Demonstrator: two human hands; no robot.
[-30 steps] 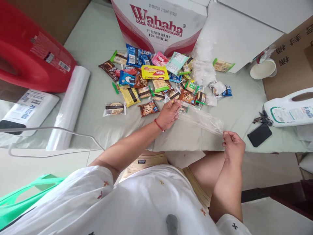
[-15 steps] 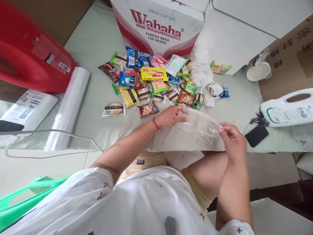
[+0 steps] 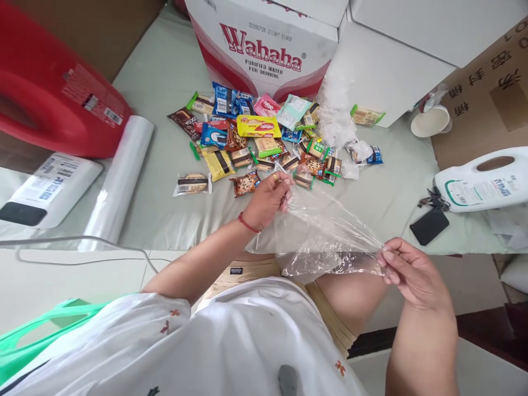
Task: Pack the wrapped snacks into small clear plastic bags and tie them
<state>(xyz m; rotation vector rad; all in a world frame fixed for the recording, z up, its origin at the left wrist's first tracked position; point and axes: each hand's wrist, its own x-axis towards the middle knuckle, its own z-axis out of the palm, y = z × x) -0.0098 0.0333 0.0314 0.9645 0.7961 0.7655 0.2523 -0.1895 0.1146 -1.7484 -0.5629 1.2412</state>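
Note:
A clear plastic bag (image 3: 330,231) is stretched between my two hands over the table's front edge. My left hand (image 3: 273,197), with a red cord on the wrist, is closed on its upper left part. Fingers of my right hand (image 3: 406,269) pinch its right end, pulled into a narrow bunch. Just beyond my left hand lies a pile of wrapped snacks, among them a yellow nabati packet (image 3: 258,126) and a brown cookie packet (image 3: 246,183). A pale cookie packet (image 3: 192,184) lies apart on the left.
A Wahaha carton (image 3: 268,55) stands behind the snacks. On the left are a red jug (image 3: 82,99), a plastic film roll (image 3: 119,181) and a white box (image 3: 53,187). On the right are a paper cup (image 3: 429,122), a white detergent bottle (image 3: 482,184) and a black wallet-like item (image 3: 429,225) with keys.
My right hand has moved right and toward me, pulling the bag taut. My left hand has shifted slightly left and closed on the bag, which now spreads wider.

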